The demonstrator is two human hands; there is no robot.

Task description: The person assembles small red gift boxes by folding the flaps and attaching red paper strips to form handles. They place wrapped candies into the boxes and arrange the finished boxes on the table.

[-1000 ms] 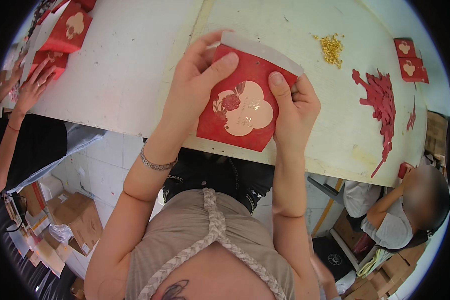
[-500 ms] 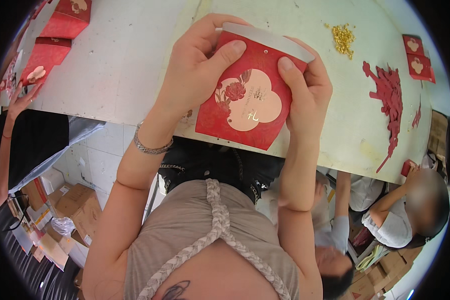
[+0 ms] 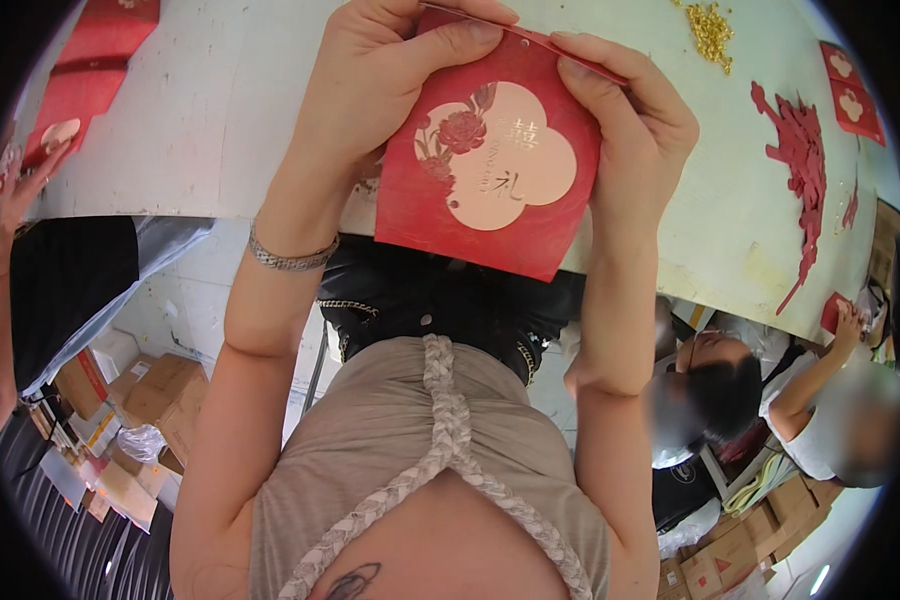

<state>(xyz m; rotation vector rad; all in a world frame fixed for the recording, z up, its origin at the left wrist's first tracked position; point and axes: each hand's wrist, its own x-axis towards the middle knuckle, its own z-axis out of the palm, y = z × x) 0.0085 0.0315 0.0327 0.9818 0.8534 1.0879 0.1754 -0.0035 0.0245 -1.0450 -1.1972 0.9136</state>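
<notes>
I hold a red, flat-looking paper gift box (image 3: 490, 155) with a pink four-lobed floral panel and gold print, over the table's near edge. My left hand (image 3: 380, 75) grips its upper left corner, thumb on the printed face and fingers behind. At the upper right corner my right hand (image 3: 635, 110) pinches the edge the same way. Along the top, between both hands, the flap is bent over at a crease, and small holes show just below it. The back of the box is hidden.
On the pale table (image 3: 240, 110) lie a pile of small gold fasteners (image 3: 708, 32) and a heap of red ribbons (image 3: 800, 175). Red boxes (image 3: 85, 80) stand far left, more (image 3: 850, 90) far right. A co-worker's hand (image 3: 30, 185) is at left; other people sit at right near cardboard boxes (image 3: 735, 555).
The flap's grey inner side, facing up before, has been folded over and no longer shows. Both hands and the box have shifted slightly up in the picture.
</notes>
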